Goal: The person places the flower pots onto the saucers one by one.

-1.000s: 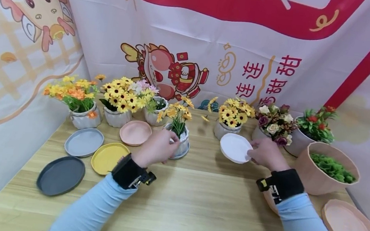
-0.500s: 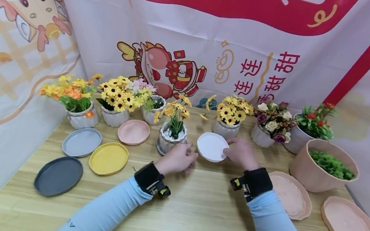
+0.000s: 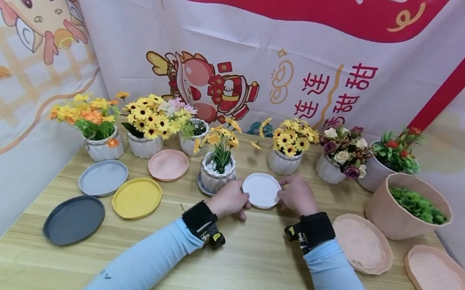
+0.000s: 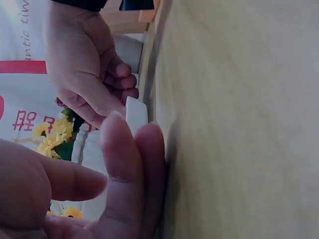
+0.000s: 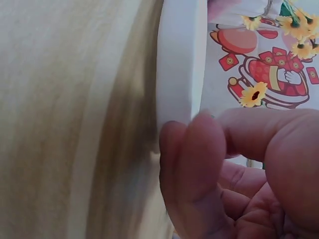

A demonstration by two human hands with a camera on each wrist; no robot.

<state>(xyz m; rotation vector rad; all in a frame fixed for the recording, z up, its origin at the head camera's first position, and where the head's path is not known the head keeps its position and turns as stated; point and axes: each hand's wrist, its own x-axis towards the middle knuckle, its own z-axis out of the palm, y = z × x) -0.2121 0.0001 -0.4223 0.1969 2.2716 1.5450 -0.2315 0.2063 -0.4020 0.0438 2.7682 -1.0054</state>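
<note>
A small white saucer (image 3: 261, 190) lies nearly level, low over the wooden table, between my two hands. My right hand (image 3: 297, 195) pinches its right edge between thumb and fingers; the right wrist view shows the saucer's white side wall (image 5: 178, 64) at the fingertips. On the other side, my left hand (image 3: 230, 199) reaches to the saucer's left edge, with its thumb apart and fingers (image 4: 122, 167) extended right at the rim. Just behind the left hand stands a ribbed white pot (image 3: 217, 179) of yellow flowers on a grey-blue saucer (image 3: 202, 187).
Pink (image 3: 168, 165), light grey (image 3: 103, 178), yellow (image 3: 136, 198) and dark grey (image 3: 74, 220) saucers lie on the left. Several flower pots line the back. A large pink planter (image 3: 404, 215) stands at the right, near two pink trays (image 3: 362, 243).
My right hand has brought the white saucer leftward and lowered it toward the table. The left hand has left the flower pot and moved right to the saucer's edge.
</note>
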